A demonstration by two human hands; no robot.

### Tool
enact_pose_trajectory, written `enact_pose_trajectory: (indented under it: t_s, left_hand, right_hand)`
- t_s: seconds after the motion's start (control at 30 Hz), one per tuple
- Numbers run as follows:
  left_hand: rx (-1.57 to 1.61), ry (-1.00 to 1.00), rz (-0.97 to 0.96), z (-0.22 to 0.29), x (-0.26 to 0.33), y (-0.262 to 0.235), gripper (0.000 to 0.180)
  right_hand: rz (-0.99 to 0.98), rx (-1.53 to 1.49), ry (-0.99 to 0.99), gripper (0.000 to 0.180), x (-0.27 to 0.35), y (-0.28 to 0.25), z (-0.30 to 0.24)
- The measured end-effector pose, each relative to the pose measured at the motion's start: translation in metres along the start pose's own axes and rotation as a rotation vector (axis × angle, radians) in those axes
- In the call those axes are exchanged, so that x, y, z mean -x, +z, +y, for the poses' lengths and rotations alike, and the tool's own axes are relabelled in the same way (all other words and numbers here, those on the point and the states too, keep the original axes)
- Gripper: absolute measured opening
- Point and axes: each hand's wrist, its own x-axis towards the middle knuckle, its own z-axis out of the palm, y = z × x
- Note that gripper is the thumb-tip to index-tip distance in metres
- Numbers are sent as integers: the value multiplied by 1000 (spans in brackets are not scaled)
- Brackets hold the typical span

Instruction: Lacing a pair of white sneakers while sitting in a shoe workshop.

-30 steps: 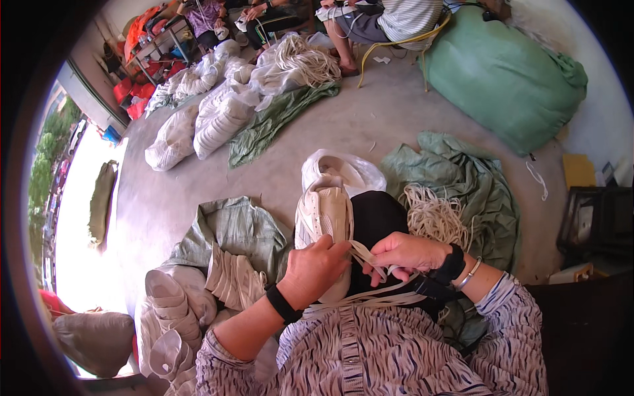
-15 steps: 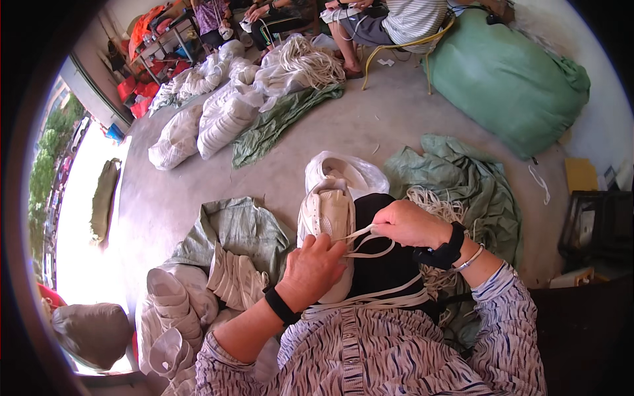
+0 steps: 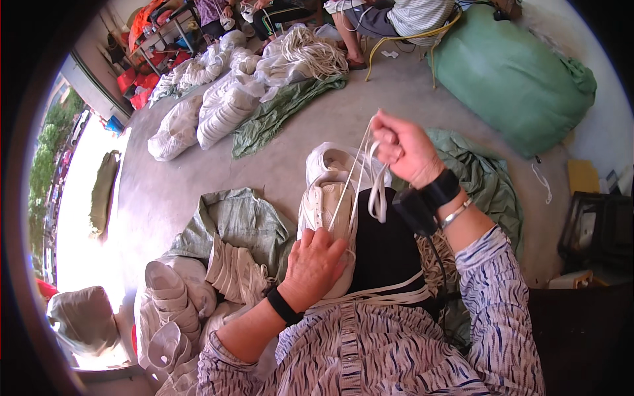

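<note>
While a stack of white shoe uppers (image 3: 173, 310) lies at the lower left on a crumpled green sack (image 3: 241, 221), the left hand (image 3: 316, 264) presses flat on one white shoe (image 3: 328, 218) that rests on the person's black-clad lap, fingers curled over its side and gripping it. From that shoe two strands of one white lace (image 3: 356, 173) rise taut to the right hand (image 3: 404, 146), which is raised above the lap and clenched around them, a loop of the lace hanging below the fist. Each wrist carries one black band, and the right one also has a silver bangle (image 3: 457, 212). A second white shoe (image 3: 333, 158) lies on the concrete floor just beyond the first. Farther back, several clear bags of white shoes (image 3: 218, 109) lie in a heap at upper left, with one pile of loose white laces (image 3: 316, 53) beside them. One large stuffed green sack (image 3: 512, 76) sits at the upper right.
</note>
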Motion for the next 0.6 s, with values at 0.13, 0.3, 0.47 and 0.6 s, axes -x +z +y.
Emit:
enact_pose_trajectory:
  t_s: [0.13,0.3,0.47,0.6]
  left_hand:
    - [152,-205,145,-2,8,1,54]
    - [260,-206,169,-11,18,9,54]
    - [302,-136,248,-28,16,18,39]
    - [187,-18,329,-37,16,15,24]
  right_hand:
    - [-92,256,144,23,7,18,-18]
    - [-153,677,307,25,29,15,11]
    - [-251,1544,45,32,71,3,82]
    - [-138,1693,-120,31,92,19,108]
